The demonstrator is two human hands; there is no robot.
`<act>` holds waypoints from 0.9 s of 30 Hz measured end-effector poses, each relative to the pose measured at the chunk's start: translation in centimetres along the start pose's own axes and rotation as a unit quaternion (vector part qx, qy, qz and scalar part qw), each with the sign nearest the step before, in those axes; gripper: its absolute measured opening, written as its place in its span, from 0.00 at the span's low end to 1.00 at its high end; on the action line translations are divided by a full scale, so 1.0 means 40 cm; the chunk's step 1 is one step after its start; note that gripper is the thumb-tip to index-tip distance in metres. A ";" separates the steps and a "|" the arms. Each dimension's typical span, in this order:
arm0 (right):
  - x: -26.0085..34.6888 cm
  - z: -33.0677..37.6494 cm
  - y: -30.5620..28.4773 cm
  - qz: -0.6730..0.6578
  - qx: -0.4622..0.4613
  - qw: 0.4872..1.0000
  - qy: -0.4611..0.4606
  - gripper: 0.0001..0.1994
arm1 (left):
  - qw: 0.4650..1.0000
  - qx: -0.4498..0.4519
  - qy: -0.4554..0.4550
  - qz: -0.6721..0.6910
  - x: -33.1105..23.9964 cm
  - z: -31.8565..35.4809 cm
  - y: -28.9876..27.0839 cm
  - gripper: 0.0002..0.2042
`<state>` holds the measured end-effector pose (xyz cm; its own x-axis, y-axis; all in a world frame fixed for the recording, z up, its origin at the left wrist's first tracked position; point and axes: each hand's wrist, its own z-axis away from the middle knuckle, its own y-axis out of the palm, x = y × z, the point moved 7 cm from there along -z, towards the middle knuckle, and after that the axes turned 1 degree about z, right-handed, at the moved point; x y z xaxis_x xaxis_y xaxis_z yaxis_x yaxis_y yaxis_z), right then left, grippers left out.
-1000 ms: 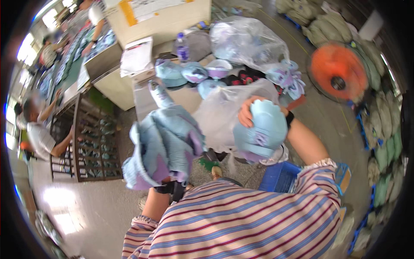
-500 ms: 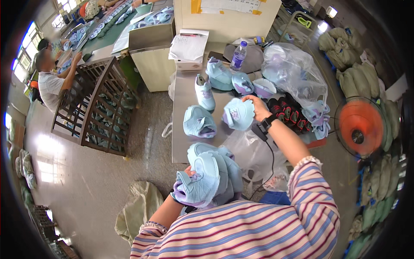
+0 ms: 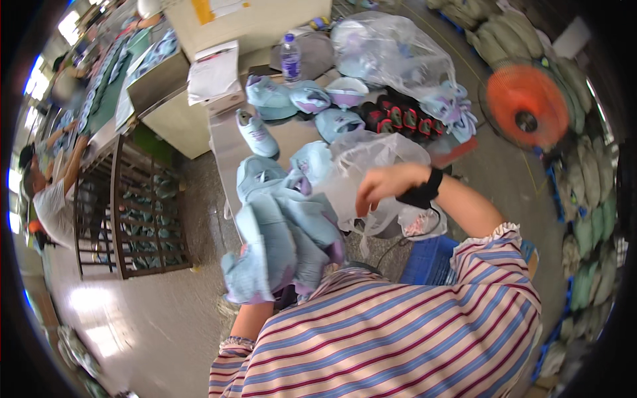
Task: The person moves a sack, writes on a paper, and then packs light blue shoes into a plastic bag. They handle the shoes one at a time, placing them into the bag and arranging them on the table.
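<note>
Against my front, a bunch of light blue shoe uppers [image 3: 288,225] with lilac linings is held in my left hand [image 3: 243,250]. That hand is mostly hidden behind them, with only a bit of skin showing. My right hand [image 3: 385,187] is empty, its fingers loosely bent and apart, above a clear plastic bag [image 3: 381,149] at the table's near edge. More blue uppers stand on the metal table [image 3: 225,142]: one upright upper [image 3: 257,134] at the left, one [image 3: 340,124] in the middle, and several behind.
A bottle [image 3: 290,58] and a stack of papers [image 3: 215,73] are at the back. Red-and-black shoe parts [image 3: 405,119] lie by a large clear bag [image 3: 398,50]. An orange fan [image 3: 527,103] stands right, a slatted rack [image 3: 129,212] left. A blue crate [image 3: 428,262] is beside me.
My right hand has let go of the blue upper it held and drawn back toward me. The view has turned, shifting the table leftward. My left hand still holds the bunch.
</note>
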<state>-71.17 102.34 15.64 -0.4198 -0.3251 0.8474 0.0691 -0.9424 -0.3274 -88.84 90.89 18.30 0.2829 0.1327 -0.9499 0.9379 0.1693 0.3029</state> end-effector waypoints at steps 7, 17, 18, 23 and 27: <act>-0.229 0.220 -0.120 0.459 -0.537 0.671 0.225 0.26 | 0.994 0.001 0.007 -0.105 -0.062 -0.065 0.120 0.17; -0.372 0.088 -0.056 0.267 -0.334 0.889 0.167 0.12 | 0.991 0.017 -0.014 -0.128 -0.041 -0.078 0.167 0.17; -0.374 0.095 -0.091 0.270 -0.395 0.867 0.138 0.12 | 0.993 0.025 -0.014 -0.118 -0.038 -0.081 0.171 0.17; -0.395 -0.027 -0.102 0.302 -0.388 0.856 0.160 0.11 | 0.996 0.020 -0.001 -0.085 -0.077 -0.080 0.148 0.16; -0.372 0.062 -0.110 0.237 -0.448 0.854 0.119 0.12 | 0.999 0.025 0.002 -0.040 -0.090 -0.082 0.137 0.16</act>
<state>-63.00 111.12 5.52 -0.7161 -0.5271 0.4576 -0.3937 -0.2363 -0.8884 -85.39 94.53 23.64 0.2058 0.1241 -0.9707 0.9663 0.1307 0.2216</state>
